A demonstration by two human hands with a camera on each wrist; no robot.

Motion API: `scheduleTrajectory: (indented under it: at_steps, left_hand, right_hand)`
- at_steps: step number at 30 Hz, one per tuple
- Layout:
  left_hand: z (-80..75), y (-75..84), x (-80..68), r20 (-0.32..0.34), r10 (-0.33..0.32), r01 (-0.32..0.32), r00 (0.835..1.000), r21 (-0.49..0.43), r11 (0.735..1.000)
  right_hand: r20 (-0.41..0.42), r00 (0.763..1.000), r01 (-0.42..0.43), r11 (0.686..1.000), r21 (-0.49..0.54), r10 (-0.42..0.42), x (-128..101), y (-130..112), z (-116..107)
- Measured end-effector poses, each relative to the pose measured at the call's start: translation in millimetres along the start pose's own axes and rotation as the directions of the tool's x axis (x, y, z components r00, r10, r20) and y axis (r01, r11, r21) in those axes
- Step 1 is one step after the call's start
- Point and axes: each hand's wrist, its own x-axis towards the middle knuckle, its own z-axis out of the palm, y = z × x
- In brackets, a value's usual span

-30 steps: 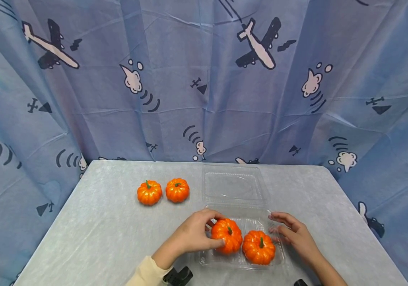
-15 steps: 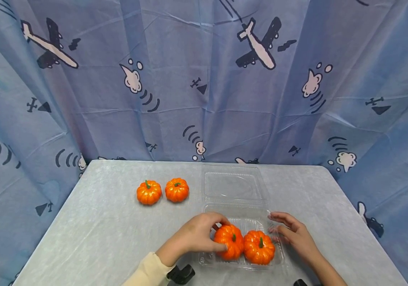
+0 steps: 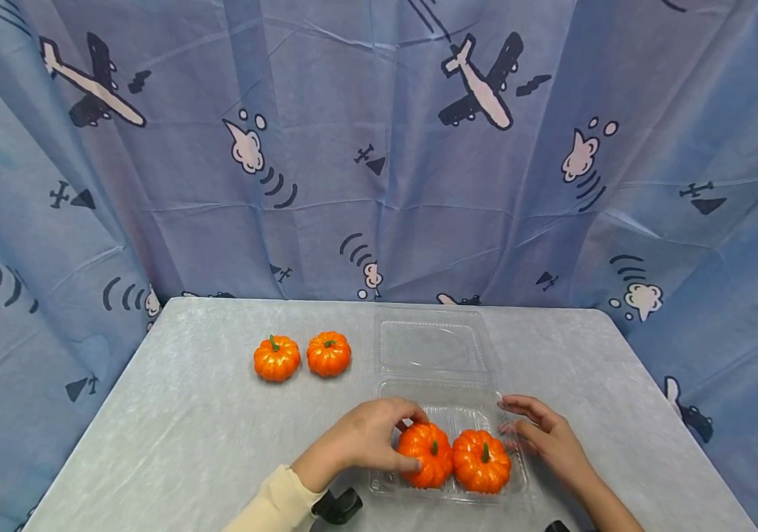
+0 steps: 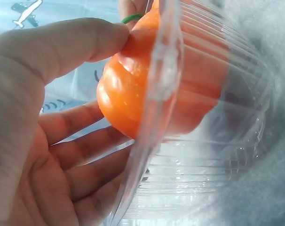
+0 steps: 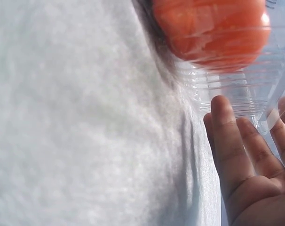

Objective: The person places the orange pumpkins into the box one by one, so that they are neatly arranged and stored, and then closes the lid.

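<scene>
Four pumpkins are what we count, and one clear box (image 3: 392, 484) with its one lid (image 3: 434, 346) laid open flat behind it. Two of the pumpkins sit in the box side by side and touching; the other two stand on the table (image 3: 173, 443), well beyond our left fingertips. Our left hand (image 3: 369, 440) holds the left pumpkin (image 3: 427, 454): the thumb curls round its near side and the fingers round its far side, so it sits between thumb and fingers, down in the box. From the left wrist we see the same grip, with the thumb (image 4: 81, 44) pressed on the orange skin just by the green stem and the fingers (image 4: 81, 155) curled beneath, the box rim crossing in front of the fruit. The right pumpkin (image 3: 482, 462) lies just beside our right fingertips, with the box wall between them. Our right hand (image 3: 545, 436) rests at the right end of the box, its fingers fairly straight and slightly spread; from the right wrist they lie along the ribbed clear wall, touching it or nearly so, we cannot tell which, and they grip nothing. The far left pumpkin (image 3: 276, 358) and the far right pumpkin (image 3: 329, 354) stand upright, just beside each other. One blue curtain (image 3: 379, 148) printed with planes hangs behind the table.
</scene>
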Motion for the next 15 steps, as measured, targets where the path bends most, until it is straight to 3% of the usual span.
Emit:
scheduleTrajectory:
  at_steps: [15]
  left_hand:
    - [2.3, -1.4, -0.4, -0.004, 0.007, -0.006, 1.0, 0.077, 0.997]
  right_hand:
    - [-0.001, 1.0, 0.018, 1.0, 0.013, -0.018, -0.6, 0.6, 1.0]
